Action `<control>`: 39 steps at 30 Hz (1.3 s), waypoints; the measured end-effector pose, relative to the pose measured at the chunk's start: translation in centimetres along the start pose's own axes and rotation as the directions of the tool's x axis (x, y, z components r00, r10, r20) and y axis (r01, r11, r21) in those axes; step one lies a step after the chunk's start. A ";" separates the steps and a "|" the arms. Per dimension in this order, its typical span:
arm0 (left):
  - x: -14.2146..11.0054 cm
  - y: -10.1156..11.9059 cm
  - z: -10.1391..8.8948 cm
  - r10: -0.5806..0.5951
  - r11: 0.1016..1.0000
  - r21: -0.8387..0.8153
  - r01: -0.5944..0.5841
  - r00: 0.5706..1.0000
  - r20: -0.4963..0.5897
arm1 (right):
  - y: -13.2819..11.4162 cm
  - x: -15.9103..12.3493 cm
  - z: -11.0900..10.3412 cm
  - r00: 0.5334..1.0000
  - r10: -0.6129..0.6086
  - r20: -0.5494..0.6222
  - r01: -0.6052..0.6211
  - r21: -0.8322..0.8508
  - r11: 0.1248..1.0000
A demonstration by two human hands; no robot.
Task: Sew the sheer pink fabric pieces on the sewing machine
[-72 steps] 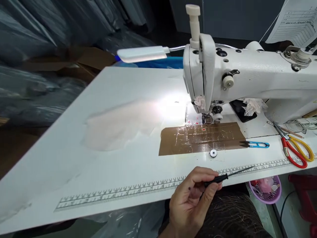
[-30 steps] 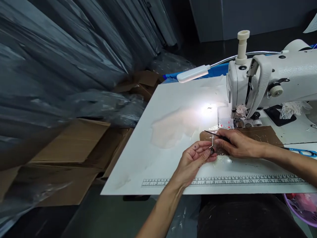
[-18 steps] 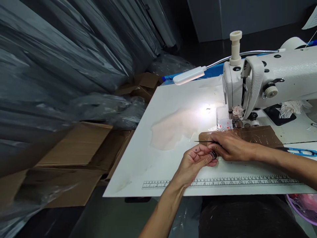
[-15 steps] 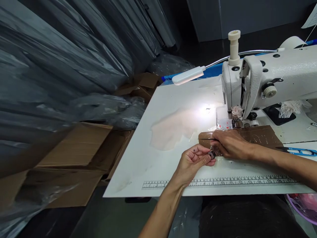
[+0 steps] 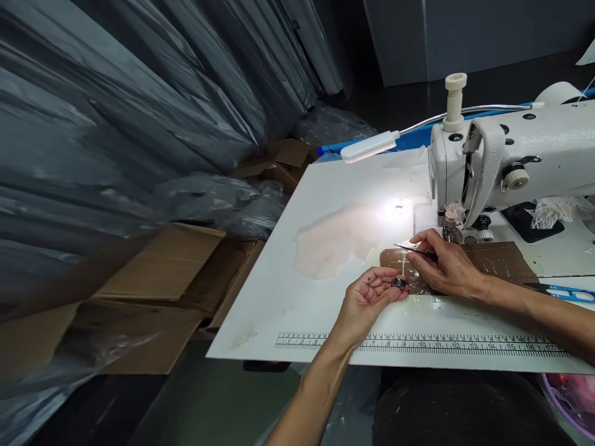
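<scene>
My left hand [image 5: 369, 296] is curled around a small round metal bobbin case [image 5: 398, 283], pinched between thumb and fingers just above the white table [image 5: 325, 186]. My right hand [image 5: 444, 266] rests on the brown taped patch [image 5: 502, 260] and grips a thin dark pointed tool [image 5: 411, 248] whose tip points left. A white thread runs from the bobbin case up toward the tool. Both hands are in front of the white sewing machine [image 5: 511, 155], near its needle area.
A lamp on a flexible neck [image 5: 369, 146] lights the table. A printed ruler [image 5: 418, 344] runs along the front edge. Blue thread snips [image 5: 564, 291] lie at the right. Cardboard boxes [image 5: 158, 272] and plastic-wrapped rolls [image 5: 139, 111] fill the left side. A purple basket [image 5: 569, 402] sits lower right.
My left hand passed the tool to my right hand and picked up the bobbin case. In the last second the hands stayed together, the right hand shifting the tool slightly; the view drifted.
</scene>
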State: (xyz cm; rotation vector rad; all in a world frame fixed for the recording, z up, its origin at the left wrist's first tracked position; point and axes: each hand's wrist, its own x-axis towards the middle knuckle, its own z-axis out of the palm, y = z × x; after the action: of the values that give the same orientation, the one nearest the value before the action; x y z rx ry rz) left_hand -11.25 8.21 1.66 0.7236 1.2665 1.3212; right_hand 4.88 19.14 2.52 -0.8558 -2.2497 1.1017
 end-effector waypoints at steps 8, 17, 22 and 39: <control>0.2 0.4 0.3 0.018 0.996 -0.091 -0.023 0.998 -0.055 | -1.6 -2.6 -2.0 0.982 -0.185 0.036 0.184 0.028 0.983; 3.9 1.9 -1.1 0.119 0.992 -0.051 -0.117 0.992 0.039 | -3.7 -4.2 -1.4 0.813 -0.456 -0.361 0.420 -0.179 0.890; 7.2 2.4 -1.7 0.172 0.981 0.071 -0.178 0.982 0.078 | -3.9 -1.3 0.3 0.778 -0.455 -0.432 0.456 -0.109 0.883; 9.7 2.0 -2.8 0.185 0.930 0.307 -0.203 0.979 0.087 | 2.2 5.3 3.5 0.686 -0.499 -0.530 0.521 -0.122 0.845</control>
State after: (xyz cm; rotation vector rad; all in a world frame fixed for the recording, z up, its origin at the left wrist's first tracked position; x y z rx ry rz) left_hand -16.44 17.09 0.45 1.1281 1.4044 1.2574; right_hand -0.38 22.17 -0.41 -0.3938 -1.7947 0.5378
